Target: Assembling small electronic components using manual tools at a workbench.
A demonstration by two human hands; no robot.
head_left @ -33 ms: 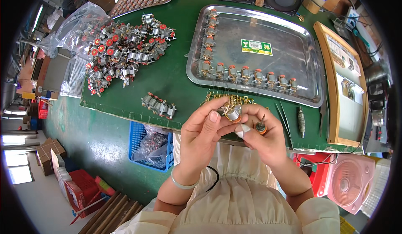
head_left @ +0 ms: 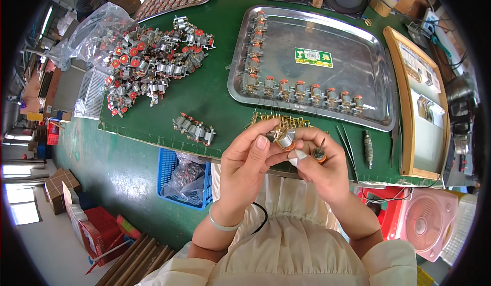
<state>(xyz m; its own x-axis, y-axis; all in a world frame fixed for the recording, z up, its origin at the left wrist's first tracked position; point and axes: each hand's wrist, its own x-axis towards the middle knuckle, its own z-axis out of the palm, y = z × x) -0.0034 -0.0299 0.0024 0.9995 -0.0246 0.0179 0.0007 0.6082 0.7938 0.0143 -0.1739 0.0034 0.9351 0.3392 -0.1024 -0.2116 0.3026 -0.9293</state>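
Observation:
My left hand (head_left: 245,166) is closed around a small silver electric motor (head_left: 286,139) with an orange end and brass-coloured parts, pinched between thumb and fingers above the table's near edge. Against it, my right hand (head_left: 325,168) is closed too, its fingertips at the motor's near side. A pointed tool with an orange and dark handle (head_left: 319,155) is held in the right hand, its tip up. White wrapping covers the right thumb tip. Just beyond my hands lie several brass-coloured wire-like pieces (head_left: 286,121). A short row of motors (head_left: 194,129) lies left of my hands.
A metal tray (head_left: 353,56) has motors lined along its left and near sides. Loose motors (head_left: 153,61) are heaped at the left beside a plastic bag. Tweezers (head_left: 347,145), a knurled tool (head_left: 367,149) and a wooden-framed box (head_left: 406,107) lie rightward. A blue basket (head_left: 164,171) stands below.

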